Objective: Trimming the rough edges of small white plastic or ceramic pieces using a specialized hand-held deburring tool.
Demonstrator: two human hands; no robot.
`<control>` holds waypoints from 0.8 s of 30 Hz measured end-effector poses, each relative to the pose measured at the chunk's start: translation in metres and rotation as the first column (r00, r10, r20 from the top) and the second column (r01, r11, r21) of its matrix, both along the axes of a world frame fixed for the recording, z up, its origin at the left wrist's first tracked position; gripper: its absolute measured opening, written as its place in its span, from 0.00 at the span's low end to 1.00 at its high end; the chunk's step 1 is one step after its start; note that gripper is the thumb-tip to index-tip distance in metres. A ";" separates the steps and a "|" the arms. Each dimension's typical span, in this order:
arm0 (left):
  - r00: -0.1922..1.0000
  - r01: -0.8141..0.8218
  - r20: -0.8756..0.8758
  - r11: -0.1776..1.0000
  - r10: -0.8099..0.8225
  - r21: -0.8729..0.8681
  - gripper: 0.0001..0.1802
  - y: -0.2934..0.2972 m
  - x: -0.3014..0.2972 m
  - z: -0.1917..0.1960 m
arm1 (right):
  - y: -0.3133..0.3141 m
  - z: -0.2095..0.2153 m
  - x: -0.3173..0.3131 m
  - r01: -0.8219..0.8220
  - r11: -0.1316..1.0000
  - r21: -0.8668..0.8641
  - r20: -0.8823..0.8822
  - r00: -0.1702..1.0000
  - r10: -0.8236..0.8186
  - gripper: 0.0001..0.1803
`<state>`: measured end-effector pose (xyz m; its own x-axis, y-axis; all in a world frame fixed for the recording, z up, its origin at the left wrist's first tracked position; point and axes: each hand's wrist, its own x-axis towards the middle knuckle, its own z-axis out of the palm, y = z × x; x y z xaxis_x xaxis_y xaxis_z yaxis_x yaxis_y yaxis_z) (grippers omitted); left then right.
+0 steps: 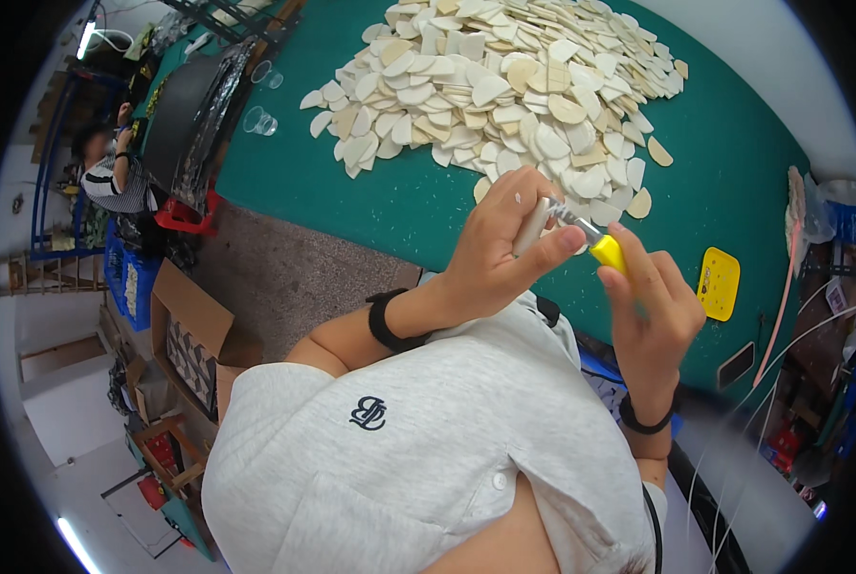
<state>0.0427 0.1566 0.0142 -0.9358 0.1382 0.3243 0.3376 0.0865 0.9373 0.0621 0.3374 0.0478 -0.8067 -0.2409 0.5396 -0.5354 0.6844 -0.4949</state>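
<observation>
Pinched between the thumb and curled fingers of my left hand [500, 244] is a white half-round pad [535, 228], seen nearly edge-on. My right hand [653, 311] grips a yellow-handled tool [608, 253] with a slim metal shaft. The shaft's tip meets the pad near my left fingertips; the kind of tip is too small to make out. Both hands are above the near edge of a green table [370, 215]. Just beyond them spreads a large pile of white and cream half-round pads [504, 91].
On the table's right lie a yellow tray [720, 284] and a phone [736, 364]. Two clear plastic cups [260, 121] rest at the left. An open cardboard box [190, 330] stands on the floor at left. Farther back, another person [117, 177] sits working.
</observation>
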 end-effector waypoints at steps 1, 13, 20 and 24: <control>1.000 0.009 0.017 1.000 -0.009 0.007 0.20 -0.001 0.000 0.000 | -0.001 0.000 0.000 -0.021 1.000 0.000 0.001 1.000 0.021 0.18; 1.000 0.004 0.031 1.000 -0.005 0.016 0.18 -0.001 0.000 -0.002 | -0.003 0.004 0.003 -0.051 0.996 0.070 0.010 0.999 0.051 0.18; 0.998 0.002 0.070 0.999 -0.005 0.037 0.20 -0.001 0.003 -0.002 | -0.003 0.003 0.003 -0.036 0.995 0.088 0.010 0.999 0.035 0.18; 0.999 -0.016 0.030 1.000 0.016 0.002 0.21 -0.003 0.001 -0.003 | -0.004 0.002 0.002 -0.025 0.995 0.095 -0.005 1.000 0.025 0.18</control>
